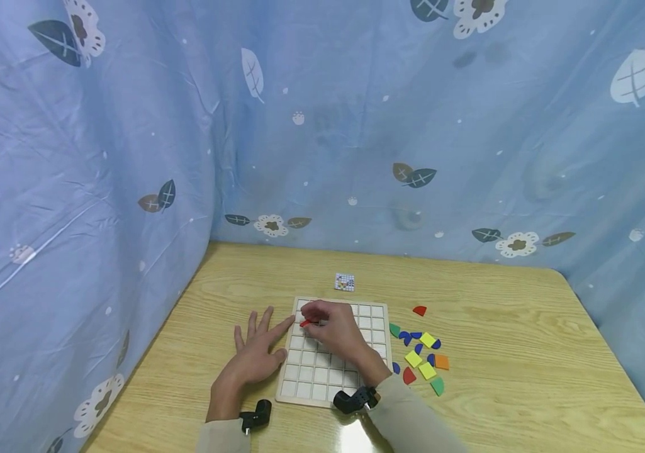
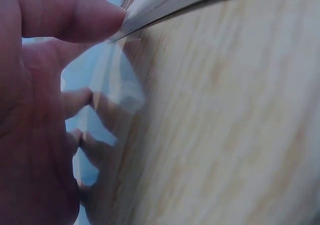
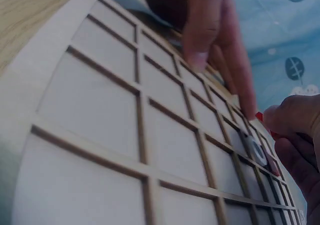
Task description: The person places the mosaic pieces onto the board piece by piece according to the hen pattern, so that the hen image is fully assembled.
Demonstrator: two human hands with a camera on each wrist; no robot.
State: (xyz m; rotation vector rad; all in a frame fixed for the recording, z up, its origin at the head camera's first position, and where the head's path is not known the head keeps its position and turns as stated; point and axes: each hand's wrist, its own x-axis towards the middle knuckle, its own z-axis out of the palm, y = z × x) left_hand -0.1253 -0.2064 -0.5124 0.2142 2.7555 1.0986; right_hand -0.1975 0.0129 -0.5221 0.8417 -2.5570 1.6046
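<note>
The wooden grid board [image 1: 320, 391], with its pale square cells, lies on the table in front of me. Over its upper left part my right hand [image 1: 338, 327] pinches a small flat red piece [image 1: 304, 323] between thumb and fingers. The red piece [image 3: 259, 116] shows partly at the fingertips in the right wrist view. Near it in that view, a white ring-shaped piece [image 3: 258, 151] lies in the grid. My left hand [image 1: 255, 358] is spread on the board's left side, with thumb and index finger at its edge [image 2: 170, 6].
Right of the board lie several loose flat pieces: yellow squares [image 1: 413, 359], an orange square [image 1: 442, 362], blue half-rounds [image 1: 406, 338], green [image 1: 438, 385] and red [image 1: 420, 311] quarter-rounds. A small patterned card [image 1: 344, 282] lies beyond the board. A blue curtain [image 1: 322, 126] hangs behind the table.
</note>
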